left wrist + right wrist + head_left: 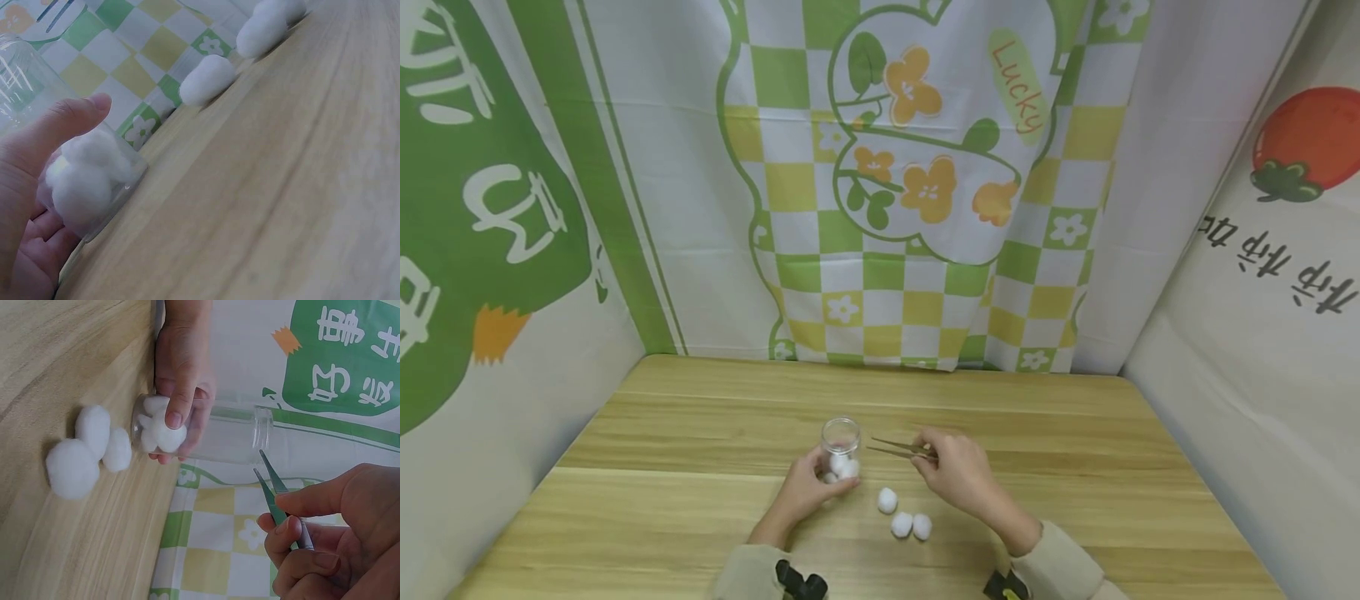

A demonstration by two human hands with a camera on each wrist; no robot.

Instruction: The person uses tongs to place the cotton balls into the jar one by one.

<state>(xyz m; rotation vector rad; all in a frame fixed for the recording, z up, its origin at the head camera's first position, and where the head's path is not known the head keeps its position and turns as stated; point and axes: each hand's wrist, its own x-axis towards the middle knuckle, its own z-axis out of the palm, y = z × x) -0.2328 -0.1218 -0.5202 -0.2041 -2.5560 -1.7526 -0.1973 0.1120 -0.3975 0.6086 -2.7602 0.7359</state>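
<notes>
A clear jar [841, 437] stands upright on the table with several white cotton balls [165, 432] in its lower part. My left hand [805, 490] grips the jar low down, thumb on one side and fingers round the other. In my right hand [958, 471] I pinch a pair of tweezers [898, 448], whose tips point at the jar and stand apart with nothing between them. The right wrist view shows the tips close to the jar's mouth. Three loose cotton balls [902, 524] lie on the table between my hands, two of them touching in the head view.
The wooden table [700, 425] reaches back to a checked green and yellow curtain [880, 283]. Printed cloths hang on the left [490, 250] and right [1262, 350]. Dark wrist mounts [801, 581] sit by both sleeves.
</notes>
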